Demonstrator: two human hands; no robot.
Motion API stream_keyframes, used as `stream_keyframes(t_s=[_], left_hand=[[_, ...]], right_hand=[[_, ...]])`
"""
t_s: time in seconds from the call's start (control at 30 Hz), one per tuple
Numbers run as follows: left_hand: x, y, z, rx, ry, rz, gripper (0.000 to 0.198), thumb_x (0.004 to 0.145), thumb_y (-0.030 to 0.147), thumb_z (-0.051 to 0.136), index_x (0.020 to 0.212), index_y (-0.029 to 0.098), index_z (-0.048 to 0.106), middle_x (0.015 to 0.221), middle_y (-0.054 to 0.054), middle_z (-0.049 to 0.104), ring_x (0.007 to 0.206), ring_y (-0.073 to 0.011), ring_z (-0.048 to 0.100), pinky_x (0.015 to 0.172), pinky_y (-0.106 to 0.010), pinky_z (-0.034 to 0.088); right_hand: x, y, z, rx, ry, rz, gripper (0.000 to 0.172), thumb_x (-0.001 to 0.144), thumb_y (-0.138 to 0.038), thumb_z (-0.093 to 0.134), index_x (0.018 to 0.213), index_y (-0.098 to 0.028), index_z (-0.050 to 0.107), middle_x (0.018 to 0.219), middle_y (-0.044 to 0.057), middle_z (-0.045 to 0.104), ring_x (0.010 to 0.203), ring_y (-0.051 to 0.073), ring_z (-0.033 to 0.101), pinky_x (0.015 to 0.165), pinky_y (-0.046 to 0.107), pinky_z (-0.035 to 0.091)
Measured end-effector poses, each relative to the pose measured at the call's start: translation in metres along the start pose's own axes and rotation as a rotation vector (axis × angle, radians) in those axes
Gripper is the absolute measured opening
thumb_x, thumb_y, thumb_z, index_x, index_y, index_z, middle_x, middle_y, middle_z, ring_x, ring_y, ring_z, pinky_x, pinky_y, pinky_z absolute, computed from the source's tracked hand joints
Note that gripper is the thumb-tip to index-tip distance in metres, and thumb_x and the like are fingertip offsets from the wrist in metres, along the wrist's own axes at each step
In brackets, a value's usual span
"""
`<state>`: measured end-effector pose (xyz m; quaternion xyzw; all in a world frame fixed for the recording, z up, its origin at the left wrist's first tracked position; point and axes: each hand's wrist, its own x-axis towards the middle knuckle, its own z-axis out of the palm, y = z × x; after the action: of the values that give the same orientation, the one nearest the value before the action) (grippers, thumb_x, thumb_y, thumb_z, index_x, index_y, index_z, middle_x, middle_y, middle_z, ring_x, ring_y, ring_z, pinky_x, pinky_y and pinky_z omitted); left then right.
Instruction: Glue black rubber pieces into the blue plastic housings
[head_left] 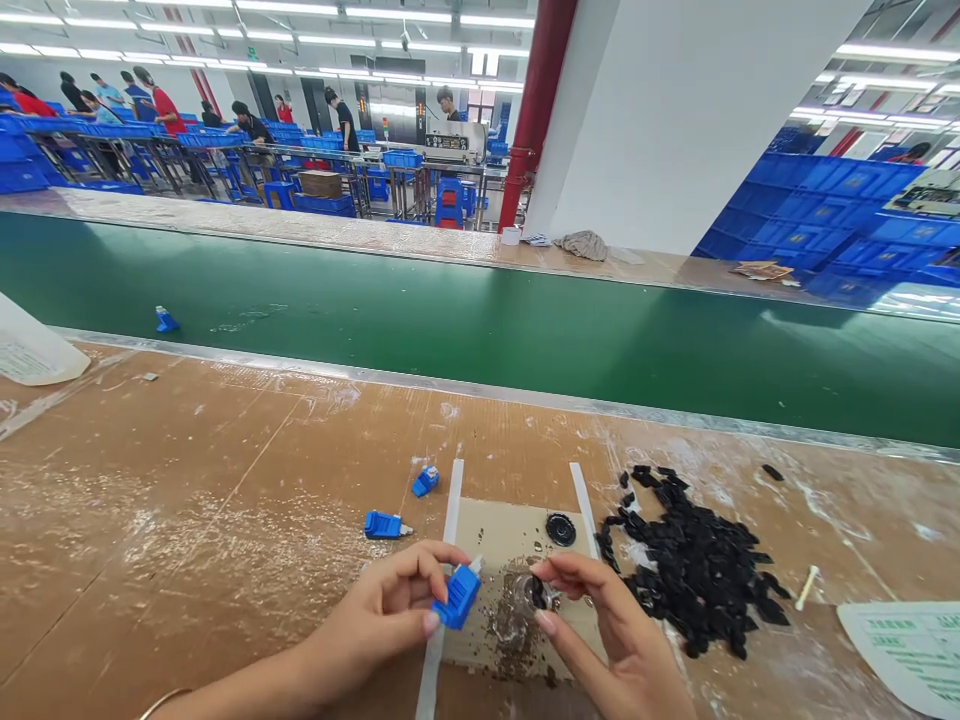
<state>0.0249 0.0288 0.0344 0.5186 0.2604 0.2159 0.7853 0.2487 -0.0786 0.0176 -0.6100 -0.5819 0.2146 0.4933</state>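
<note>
My left hand [409,600] is closed on a blue plastic part [459,596] with a pale tip, gripped between thumb and fingers. Over the taped board [491,525], my right hand [611,625] pinches a small black piece [538,592] between thumb and index finger. The two held parts are apart. A round black ridged disc [560,530] lies on the board just beyond my right fingers. Two similar blue parts rest on the brown surface beyond my left hand, one nearer [384,525] and one farther [425,481].
To the right lies a heap of small black pieces [697,560], with a cotton swab [807,588] and printed sheet [904,645] beyond it. A green conveyor belt [450,320] crosses ahead, carrying another blue part [166,320]. Several people work at benches in the background.
</note>
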Motion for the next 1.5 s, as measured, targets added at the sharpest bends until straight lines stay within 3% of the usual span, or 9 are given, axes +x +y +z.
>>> stream_keyframes(t_s=[0.1, 0.27, 0.5, 0.67, 0.77, 0.87, 1.0, 1.2, 1.5], left_hand=[[0.004, 0.006, 0.008, -0.315, 0.055, -0.127, 0.021, 0.071, 0.026, 0.073, 0.08, 0.018, 0.056, 0.103, -0.005, 0.059, 0.091, -0.0157, 0.056, 0.084, -0.029, 0.041], [0.001, 0.01, 0.017, -0.467, 0.092, -0.22, 0.022, 0.071, 0.014, 0.071, 0.073, 0.016, 0.049, 0.086, -0.003, 0.059, 0.08, -0.0143, 0.06, 0.079, -0.027, 0.043], [0.0, 0.002, 0.017, -0.699, 0.154, -0.381, 0.027, 0.079, 0.018, 0.059, 0.105, 0.013, 0.053, 0.095, -0.013, 0.068, 0.086, -0.022, 0.068, 0.087, -0.034, 0.045], [-0.002, -0.004, 0.017, -0.694, 0.151, -0.286, 0.032, 0.079, 0.013, 0.068, 0.107, 0.011, 0.054, 0.094, -0.012, 0.069, 0.087, -0.0159, 0.066, 0.088, -0.027, 0.043], [-0.004, -0.006, 0.015, -0.665, 0.142, -0.237, 0.038, 0.078, 0.014, 0.072, 0.111, 0.01, 0.054, 0.1, -0.014, 0.069, 0.093, -0.0149, 0.065, 0.087, -0.024, 0.043], [-0.004, -0.004, 0.013, -0.637, 0.145, -0.245, 0.039, 0.077, 0.016, 0.074, 0.11, 0.01, 0.055, 0.103, -0.016, 0.069, 0.092, -0.0143, 0.065, 0.085, -0.023, 0.044], [-0.003, 0.0, 0.014, -0.65, 0.16, -0.29, 0.038, 0.074, 0.014, 0.076, 0.108, 0.01, 0.058, 0.094, -0.012, 0.07, 0.085, -0.0147, 0.067, 0.081, -0.026, 0.049], [-0.004, 0.001, 0.015, -0.616, 0.147, -0.343, 0.037, 0.07, 0.015, 0.079, 0.103, 0.009, 0.063, 0.089, -0.011, 0.068, 0.078, -0.0154, 0.066, 0.081, -0.033, 0.052], [-0.004, -0.003, 0.018, -0.552, 0.092, -0.301, 0.037, 0.064, 0.021, 0.083, 0.097, 0.011, 0.07, 0.09, -0.009, 0.071, 0.083, -0.0139, 0.065, 0.083, -0.026, 0.048]], right_hand=[[-0.006, -0.002, 0.007, 0.192, 0.036, 0.041, 0.033, 0.087, -0.02, 0.06, 0.118, -0.027, 0.052, 0.106, 0.005, 0.068, 0.095, 0.016, 0.066, 0.082, 0.025, 0.056], [-0.012, -0.011, 0.022, 0.393, 0.103, 0.146, 0.028, 0.086, -0.031, 0.064, 0.113, -0.025, 0.056, 0.104, 0.009, 0.068, 0.09, 0.018, 0.066, 0.08, 0.029, 0.058], [-0.014, -0.025, 0.044, 0.421, 0.157, 0.173, 0.03, 0.088, -0.041, 0.061, 0.112, -0.024, 0.055, 0.101, 0.011, 0.067, 0.087, 0.021, 0.066, 0.078, 0.035, 0.058], [-0.014, -0.022, 0.04, 0.207, 0.161, 0.045, 0.026, 0.092, -0.031, 0.055, 0.117, -0.028, 0.05, 0.106, 0.005, 0.065, 0.097, 0.017, 0.063, 0.084, 0.03, 0.055], [-0.011, -0.013, 0.018, -0.153, 0.138, -0.122, 0.029, 0.089, -0.021, 0.056, 0.118, -0.026, 0.051, 0.106, 0.006, 0.063, 0.099, 0.018, 0.06, 0.085, 0.031, 0.052], [-0.01, -0.002, -0.005, -0.376, 0.072, -0.113, 0.027, 0.09, -0.025, 0.054, 0.117, -0.026, 0.052, 0.105, 0.005, 0.062, 0.098, 0.02, 0.057, 0.086, 0.033, 0.048], [-0.01, 0.006, -0.012, -0.414, -0.067, -0.07, 0.024, 0.093, -0.026, 0.049, 0.117, -0.027, 0.051, 0.104, 0.004, 0.061, 0.099, 0.02, 0.055, 0.085, 0.034, 0.045], [-0.003, 0.005, -0.01, -0.533, -0.21, -0.206, 0.028, 0.091, -0.018, 0.047, 0.118, -0.025, 0.05, 0.096, 0.003, 0.063, 0.09, 0.02, 0.056, 0.077, 0.033, 0.044], [-0.003, -0.002, -0.001, -0.275, -0.187, -0.047, 0.028, 0.091, -0.022, 0.052, 0.117, -0.031, 0.049, 0.103, 0.0, 0.062, 0.094, 0.015, 0.058, 0.083, 0.027, 0.049]])
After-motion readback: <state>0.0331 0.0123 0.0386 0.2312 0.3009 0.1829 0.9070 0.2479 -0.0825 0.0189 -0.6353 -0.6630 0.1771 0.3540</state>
